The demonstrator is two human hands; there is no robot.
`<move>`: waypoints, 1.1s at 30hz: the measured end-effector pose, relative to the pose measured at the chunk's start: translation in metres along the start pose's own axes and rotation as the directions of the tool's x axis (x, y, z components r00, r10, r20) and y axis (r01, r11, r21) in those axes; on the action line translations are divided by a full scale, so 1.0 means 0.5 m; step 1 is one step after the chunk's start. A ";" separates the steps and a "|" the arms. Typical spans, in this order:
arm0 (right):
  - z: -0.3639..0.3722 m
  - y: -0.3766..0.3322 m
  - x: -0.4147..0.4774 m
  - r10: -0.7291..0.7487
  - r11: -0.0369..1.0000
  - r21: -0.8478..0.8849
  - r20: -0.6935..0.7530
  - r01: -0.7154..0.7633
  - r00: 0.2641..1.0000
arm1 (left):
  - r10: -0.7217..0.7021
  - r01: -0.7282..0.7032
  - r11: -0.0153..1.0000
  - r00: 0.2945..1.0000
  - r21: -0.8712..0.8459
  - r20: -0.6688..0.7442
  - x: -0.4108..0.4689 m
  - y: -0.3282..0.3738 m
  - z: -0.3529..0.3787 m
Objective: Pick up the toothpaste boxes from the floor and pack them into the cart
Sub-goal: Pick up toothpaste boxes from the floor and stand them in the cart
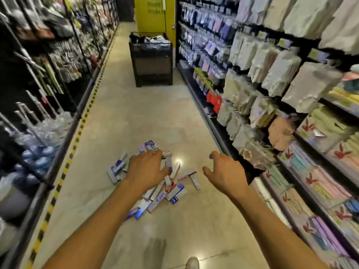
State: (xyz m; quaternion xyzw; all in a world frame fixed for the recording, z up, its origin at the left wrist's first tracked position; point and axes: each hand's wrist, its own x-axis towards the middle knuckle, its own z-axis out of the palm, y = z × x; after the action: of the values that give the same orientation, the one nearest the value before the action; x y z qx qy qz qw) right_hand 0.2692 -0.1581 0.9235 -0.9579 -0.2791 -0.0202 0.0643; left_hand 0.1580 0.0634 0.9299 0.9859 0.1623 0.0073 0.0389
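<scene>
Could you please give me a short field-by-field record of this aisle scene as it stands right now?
setting: shop aisle between stocked shelves
toothpaste boxes: scattered in a loose pile on the floor
left hand: open, spread above the pile, holding nothing
right hand: open, fingers curled, empty, right of the pile
black display bin: further down the aisle
cart: cannot tell; none clearly visible
boxes packed: none visible
</scene>
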 end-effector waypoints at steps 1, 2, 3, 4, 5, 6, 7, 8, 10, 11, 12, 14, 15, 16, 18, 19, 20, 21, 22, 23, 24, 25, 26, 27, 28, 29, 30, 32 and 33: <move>0.011 -0.001 0.030 0.012 1.000 0.014 0.015 -0.013 1.000 | -0.011 0.011 1.000 1.000 -0.001 0.011 0.024 -0.012 0.004; 0.024 0.000 0.060 0.022 0.999 0.023 0.031 -0.022 0.999 | -0.020 0.020 1.000 1.000 -0.003 0.016 0.049 -0.025 0.009; 0.039 0.001 0.088 0.030 0.999 0.032 0.043 -0.031 0.999 | -0.031 0.031 1.000 0.999 -0.006 0.018 0.072 -0.035 0.013; 0.055 0.003 0.115 0.039 0.998 0.044 0.048 -0.041 0.998 | -0.038 0.038 0.999 0.999 -0.010 0.017 0.096 -0.046 0.019; 0.071 0.004 0.144 0.049 0.997 0.063 0.054 -0.052 0.997 | -0.049 0.049 0.999 0.999 -0.012 0.022 0.121 -0.056 0.026; 0.087 0.004 0.174 0.059 0.994 0.087 0.068 -0.064 0.996 | -0.058 0.059 0.998 0.998 -0.018 0.029 0.147 -0.066 0.034; 0.104 0.003 0.201 0.066 0.991 0.108 0.088 -0.075 0.994 | -0.064 0.065 0.997 0.997 -0.033 0.031 0.172 -0.075 0.045; 0.123 0.002 0.230 0.064 0.990 0.120 0.103 -0.076 0.993 | -0.074 0.076 0.996 0.997 -0.048 0.026 0.197 -0.082 0.056; 0.161 0.000 0.288 0.058 0.990 0.121 0.129 -0.074 0.990 | -0.107 0.111 0.991 0.993 -0.069 0.051 0.249 -0.097 0.085; 0.179 0.000 0.314 0.069 0.988 0.127 0.144 -0.087 0.987 | -0.124 0.130 0.988 0.989 -0.082 0.077 0.277 -0.104 0.101; 0.201 0.002 0.337 0.085 0.985 0.133 0.164 -0.108 0.983 | -0.132 0.141 0.986 0.986 -0.094 0.101 0.303 -0.112 0.120; 0.251 0.010 0.377 0.118 0.978 0.146 0.202 -0.149 0.972 | -0.131 0.143 0.984 0.985 -0.108 0.108 0.352 -0.130 0.163; 0.280 0.015 0.397 0.132 0.974 0.149 0.223 -0.167 0.966 | -0.112 0.124 0.986 0.988 -0.114 0.105 0.376 -0.139 0.191; 0.311 0.019 0.419 0.146 0.971 0.147 0.248 -0.186 0.958 | -0.093 0.103 0.988 0.992 -0.118 0.089 0.400 -0.153 0.229; 0.378 0.028 0.463 0.183 0.964 0.131 0.310 -0.233 0.933 | -0.125 0.142 0.982 0.983 -0.122 0.137 0.455 -0.181 0.301; 0.417 0.031 0.484 0.204 0.958 0.124 0.341 -0.259 0.918 | -0.155 0.179 0.977 0.970 -0.115 0.187 0.484 -0.197 0.342; 0.458 0.031 0.505 0.227 0.950 0.121 0.367 -0.288 0.902 | -0.158 0.192 0.974 0.957 -0.123 0.244 0.513 -0.213 0.383; 0.502 0.030 0.524 0.243 0.942 0.122 0.390 -0.312 0.888 | -0.160 0.203 0.971 0.945 -0.128 0.284 0.540 -0.227 0.423; 0.548 0.027 0.544 0.253 0.935 0.128 0.411 -0.331 0.876 | -0.163 0.210 0.970 0.934 -0.123 0.317 0.564 -0.244 0.469; 0.595 0.023 0.564 0.267 0.926 0.132 0.432 -0.353 0.862 | -0.164 0.216 0.970 0.922 -0.115 0.351 0.592 -0.258 0.514; 0.644 0.020 0.581 0.288 0.915 0.130 0.455 -0.383 0.843 | -0.166 0.225 0.967 0.912 -0.119 0.375 0.618 -0.272 0.560; 0.697 0.016 0.598 0.308 0.902 0.128 0.477 -0.411 0.823 | -0.168 0.232 0.965 0.903 -0.121 0.395 0.644 -0.285 0.607; 0.752 0.011 0.615 0.322 0.891 0.127 0.498 -0.435 0.805 | -0.165 0.231 0.965 0.900 -0.121 0.403 0.667 -0.299 0.657; 0.808 0.008 0.632 0.336 0.881 0.122 0.517 -0.456 0.787 | -0.153 0.220 0.968 0.897 -0.118 0.415 0.691 -0.312 0.709; 0.867 0.006 0.648 0.349 0.872 0.119 0.530 -0.476 0.773 | -0.136 0.200 0.974 0.892 -0.107 0.430 0.712 -0.324 0.765; 0.928 0.006 0.664 0.361 0.863 0.119 0.536 -0.491 0.763 | -0.127 0.187 0.978 0.887 -0.095 0.444 0.732 -0.335 0.824; 0.993 0.006 0.679 0.367 0.856 0.122 0.541 -0.503 0.757 | -0.122 0.183 0.978 0.884 -0.094 0.452 0.750 -0.345 0.886; 1.126 0.008 0.699 0.387 0.834 0.121 0.566 -0.538 0.728 | -0.099 0.165 0.982 0.868 -0.095 0.487 0.773 -0.365 1.025; 1.193 0.010 0.706 0.398 0.819 0.121 0.583 -0.561 0.708 | -0.100 0.160 0.984 0.862 -0.080 0.497 0.778 -0.374 1.096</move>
State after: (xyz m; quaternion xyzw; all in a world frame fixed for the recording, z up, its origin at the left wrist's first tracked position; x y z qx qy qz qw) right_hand 0.5711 0.1061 0.3580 -0.9435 -0.0237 0.3051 0.1267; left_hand 0.4816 0.3239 0.3693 0.9381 0.2123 -0.2365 0.1375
